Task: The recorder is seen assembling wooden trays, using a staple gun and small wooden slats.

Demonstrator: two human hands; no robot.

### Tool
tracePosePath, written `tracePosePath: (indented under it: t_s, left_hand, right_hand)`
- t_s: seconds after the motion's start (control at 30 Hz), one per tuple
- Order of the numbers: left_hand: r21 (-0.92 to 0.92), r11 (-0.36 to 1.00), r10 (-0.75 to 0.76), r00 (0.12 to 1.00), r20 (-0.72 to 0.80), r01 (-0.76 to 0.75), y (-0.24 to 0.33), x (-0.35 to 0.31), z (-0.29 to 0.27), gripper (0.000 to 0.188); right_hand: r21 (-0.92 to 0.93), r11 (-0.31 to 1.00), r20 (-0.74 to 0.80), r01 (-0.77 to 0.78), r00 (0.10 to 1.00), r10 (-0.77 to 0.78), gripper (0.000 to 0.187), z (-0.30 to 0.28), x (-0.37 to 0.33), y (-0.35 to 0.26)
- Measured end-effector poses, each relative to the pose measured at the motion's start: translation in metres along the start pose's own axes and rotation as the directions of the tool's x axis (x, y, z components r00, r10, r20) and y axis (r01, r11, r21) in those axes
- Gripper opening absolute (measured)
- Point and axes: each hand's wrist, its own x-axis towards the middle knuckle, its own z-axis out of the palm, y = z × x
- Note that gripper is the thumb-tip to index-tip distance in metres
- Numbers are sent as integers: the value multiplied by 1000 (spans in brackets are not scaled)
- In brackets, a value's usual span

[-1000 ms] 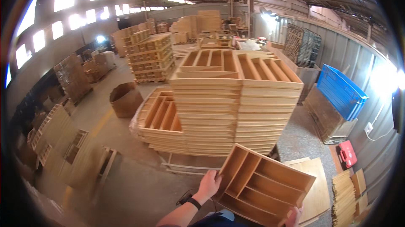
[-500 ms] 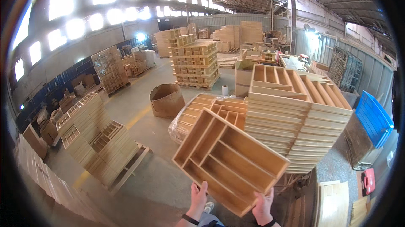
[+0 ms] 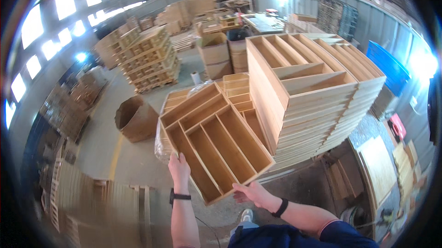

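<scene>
A wooden drawer organizer tray (image 3: 222, 143) with several long compartments hangs tilted in front of me. My left hand (image 3: 179, 169) grips its left side, thumb at the rim and fingers mostly hidden behind the wood. At the near right corner, my right hand (image 3: 254, 194) holds the bottom edge, some fingers reaching under it. Right behind the tray, a lower stack of similar trays (image 3: 237, 82), partly in plastic wrap, is half covered by it. A tall stack of organizer trays (image 3: 317, 114) rises close on the right.
An open cardboard drum (image 3: 138, 121) stands on the floor to the left. Pallets of wooden pieces (image 3: 149, 59) are farther back. Another tray stack (image 3: 87, 202) lies at lower left, blurred. Flat boards (image 3: 375, 169) and a blue plastic crate (image 3: 386, 66) are at right.
My view has swung right and down. The tray has turned more upright and moved left, nearer the lower stack, with both hands still on it; the right hand has shifted along its near edge.
</scene>
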Motion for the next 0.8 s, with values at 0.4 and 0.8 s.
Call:
tracePosePath:
  t_s: [0.4,0.8]
  left_hand:
    - [-87,994,86,950,301,-62,-14,140,174,35]
    - [-280,951,34,855,518,132,-12,138,186,35]
  right_hand:
    - [65,998,-177,-20,984,31,67,0,67,-68]
    - [-119,991,-90,64,993,-75,65,-28,66,-45]
